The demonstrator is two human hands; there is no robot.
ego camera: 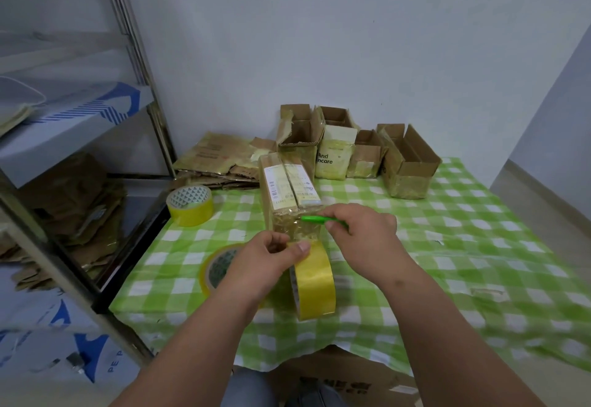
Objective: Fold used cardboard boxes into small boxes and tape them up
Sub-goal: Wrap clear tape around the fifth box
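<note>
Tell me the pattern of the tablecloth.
Green and white checks; the tablecloth shows best in the head view.

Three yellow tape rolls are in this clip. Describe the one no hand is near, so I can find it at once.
Start at the green checked tablecloth and go to its far-left corner, beside the metal shelf. The untouched tape roll lies there in front of the flattened cardboard. Unlike the two rolls near the hands, it sits alone.

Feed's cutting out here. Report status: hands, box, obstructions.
Left hand pinches tape roll at box front. Right hand grips green cutter against the tape. Spare rolls lie clear; nothing in the way.
</note>
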